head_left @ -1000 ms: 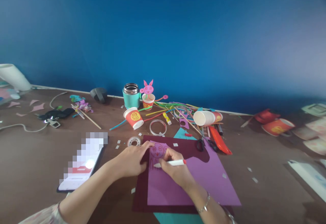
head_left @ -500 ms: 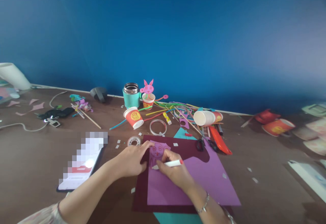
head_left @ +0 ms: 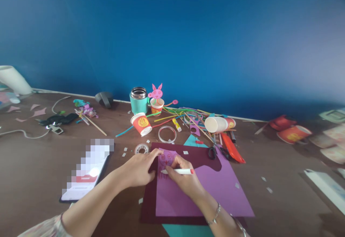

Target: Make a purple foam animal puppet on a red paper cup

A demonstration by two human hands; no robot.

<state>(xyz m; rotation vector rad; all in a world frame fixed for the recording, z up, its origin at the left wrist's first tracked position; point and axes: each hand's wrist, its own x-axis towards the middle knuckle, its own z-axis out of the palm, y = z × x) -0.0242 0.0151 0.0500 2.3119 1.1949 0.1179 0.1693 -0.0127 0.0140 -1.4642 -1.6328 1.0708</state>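
On the left, a dark-edged phone with a pixelated screen (head_left: pixel 88 176) lies aslant on the brown tabletop (head_left: pixel 269 165), a strip of which parts it from the dark maroon sheet (head_left: pixel 148 205). The left hand (head_left: pixel 138 168) rests palm down, thumb and forefinger spread and pinching nothing, the forefinger at the upper left edge of the bright purple sheet (head_left: pixel 194 198); its other fingers are hard to make out. The purple sheet lies on the maroon one, straight along its left and lower edges, a curved piece missing from its top. Near its upper left corner sits a red line drawing of a round face (head_left: pixel 166 156), with fainter strokes beneath, partly covered by the right hand (head_left: pixel 185 177). That hand pinches a slim white marker with a red end (head_left: pixel 182 171); whether the tip touches the strokes cannot be told. Below, a teal sheet (head_left: pixel 185 230) is cut off by the frame. Rightward, plain purple surface stretches to a slanting edge, with black-handled scissors (head_left: pixel 225 154) at its upper end.
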